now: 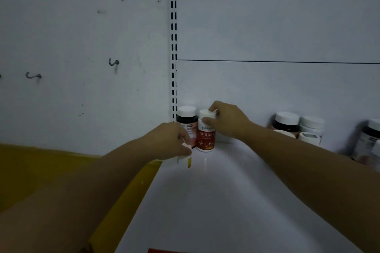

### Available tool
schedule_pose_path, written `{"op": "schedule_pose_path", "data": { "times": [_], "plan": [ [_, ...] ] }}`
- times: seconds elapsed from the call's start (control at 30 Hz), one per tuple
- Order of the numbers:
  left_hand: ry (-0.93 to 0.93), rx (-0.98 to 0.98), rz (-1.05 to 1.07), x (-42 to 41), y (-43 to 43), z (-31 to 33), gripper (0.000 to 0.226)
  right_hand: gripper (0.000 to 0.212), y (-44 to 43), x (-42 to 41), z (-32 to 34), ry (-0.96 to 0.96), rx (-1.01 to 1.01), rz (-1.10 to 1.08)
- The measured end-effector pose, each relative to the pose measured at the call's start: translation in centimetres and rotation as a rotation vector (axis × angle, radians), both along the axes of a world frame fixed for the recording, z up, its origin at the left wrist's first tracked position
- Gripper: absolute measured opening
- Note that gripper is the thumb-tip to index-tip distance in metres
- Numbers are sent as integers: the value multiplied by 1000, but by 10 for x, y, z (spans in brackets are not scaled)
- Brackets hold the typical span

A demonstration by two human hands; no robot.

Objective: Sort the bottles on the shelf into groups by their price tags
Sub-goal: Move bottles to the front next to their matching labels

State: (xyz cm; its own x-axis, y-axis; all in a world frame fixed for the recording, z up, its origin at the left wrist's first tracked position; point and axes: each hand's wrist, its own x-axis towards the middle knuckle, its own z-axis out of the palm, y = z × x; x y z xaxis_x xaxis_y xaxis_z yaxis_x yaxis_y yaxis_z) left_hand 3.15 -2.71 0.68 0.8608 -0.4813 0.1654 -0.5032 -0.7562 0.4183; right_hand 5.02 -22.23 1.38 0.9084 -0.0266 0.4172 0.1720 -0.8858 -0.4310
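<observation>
At the shelf's back left corner stand two bottles side by side: a dark bottle with a white cap (186, 118) and a white bottle with a red label (206, 139). My right hand (228, 120) grips the cap and upper part of the white red-label bottle, which stands upright on the white shelf (216, 201). My left hand (171, 139) is closed over a small white bottle with a yellow stripe (185, 160) at the shelf's left edge, just in front of the dark bottle. Most of that small bottle is hidden by my fingers.
A cluster of several white-capped bottles (298, 127) stands against the back panel to the right. Another blurred dark bottle (368, 141) is at the far right edge. A slotted upright (173, 47) runs up the back corner. A yellow surface (61, 170) lies left of the shelf.
</observation>
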Motion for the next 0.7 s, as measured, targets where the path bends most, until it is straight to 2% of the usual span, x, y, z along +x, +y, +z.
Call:
{"op": "schedule_pose_path", "data": {
  "times": [0.13,0.2,0.3,0.4,0.5,0.7],
  "plan": [
    [-35,-2,-30,1,-2,-3,27,33,2,-1,2,-12,115,25],
    [-29,-86,-37,0,-1,2,25,34,-5,-12,8,-21,151,58],
    [84,-314,-65,-6,2,18,18,35,-21,-39,24,19,227,121],
    [219,-391,-185,-19,-3,35,21,38,-40,-76,41,194,310,213],
    [289,-400,-285,-37,-17,44,24,39,-57,-115,47,263,294,254],
    [287,-312,-386,-73,-55,49,23,35,-82,-187,48,269,200,266]
  ]
}}
